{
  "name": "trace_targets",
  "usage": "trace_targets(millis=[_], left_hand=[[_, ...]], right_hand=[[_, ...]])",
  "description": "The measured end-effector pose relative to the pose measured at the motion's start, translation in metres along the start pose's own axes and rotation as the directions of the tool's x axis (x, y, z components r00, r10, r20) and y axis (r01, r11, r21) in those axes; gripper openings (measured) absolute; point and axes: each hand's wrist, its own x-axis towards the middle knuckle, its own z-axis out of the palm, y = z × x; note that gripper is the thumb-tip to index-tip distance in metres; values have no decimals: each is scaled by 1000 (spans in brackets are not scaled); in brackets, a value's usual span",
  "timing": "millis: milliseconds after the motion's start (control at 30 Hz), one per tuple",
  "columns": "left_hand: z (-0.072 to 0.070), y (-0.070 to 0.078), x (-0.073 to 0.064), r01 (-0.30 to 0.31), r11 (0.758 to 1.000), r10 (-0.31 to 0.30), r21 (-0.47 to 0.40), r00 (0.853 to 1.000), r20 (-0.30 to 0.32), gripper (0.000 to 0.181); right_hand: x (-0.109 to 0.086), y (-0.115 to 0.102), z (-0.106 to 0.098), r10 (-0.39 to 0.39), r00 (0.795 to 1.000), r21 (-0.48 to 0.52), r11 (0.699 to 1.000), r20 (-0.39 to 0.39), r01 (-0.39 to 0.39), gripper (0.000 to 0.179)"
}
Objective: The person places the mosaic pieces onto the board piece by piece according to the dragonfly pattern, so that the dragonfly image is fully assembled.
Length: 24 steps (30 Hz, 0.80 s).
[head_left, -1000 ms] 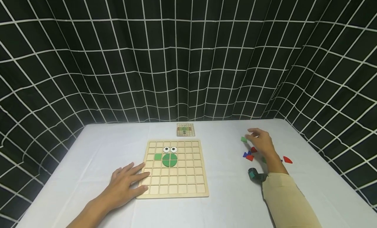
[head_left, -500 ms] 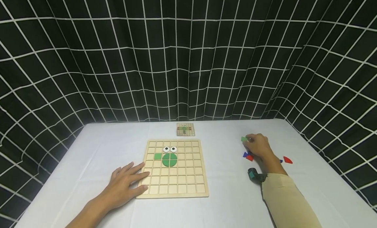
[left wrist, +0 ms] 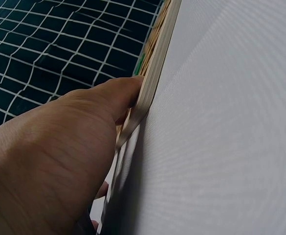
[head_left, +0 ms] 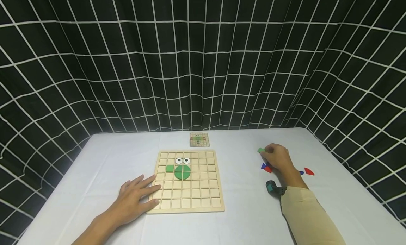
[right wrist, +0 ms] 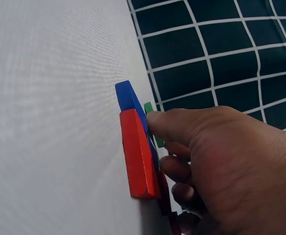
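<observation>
The wooden grid board lies flat on the white table. My left hand rests on its left edge with fingers spread. In the left wrist view, the thumb touches the board's side. On the board sit two round eye tiles, a green circle of quarter tiles and a green square tile. Over at the right, my right hand pinches another green square tile, whose near end is hidden by the fingertips. In the right wrist view, the thumb covers part of that green tile.
Near the right hand lie a red piece and a blue triangle. Farther right are a red quarter piece and a blue piece, partly behind the wrist. A small pattern card lies behind the board.
My right hand has come down to the green square tile and taken hold of it. The tile has shifted slightly left and tilted. My left hand stays in place.
</observation>
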Motion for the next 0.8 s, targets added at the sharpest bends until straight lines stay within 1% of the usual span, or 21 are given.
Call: trace_targets(millis=[67, 233, 433, 567, 667, 800], left_hand=[[0, 0, 0, -1, 1000, 0, -2, 1000, -1, 44], [-1, 0, -1, 1, 1000, -1, -3, 1000, -5, 44], [2, -2, 1, -4, 1000, 4, -3, 1000, -1, 44], [3, -1, 1, 1, 1000, -1, -3, 1000, -1, 44], [1, 0, 1, 4, 1000, -4, -5, 1000, 3, 44], [-1, 0, 0, 8, 1000, -8, -7, 1000, 8, 45]], right_hand=[[-1, -1, 0, 8, 1000, 14, 1000, -7, -8, 40], [-2, -4, 2, 35, 998, 87, 996, -47, -31, 41], [-6, -8, -3, 3, 995, 130, 992, -102, 11, 44], [-9, -16, -9, 2, 996, 163, 987, -88, 13, 44], [-12, -23, -12, -6, 997, 161, 987, -73, 17, 44], [-17, -32, -16, -51, 993, 148, 987, -105, 66, 44]])
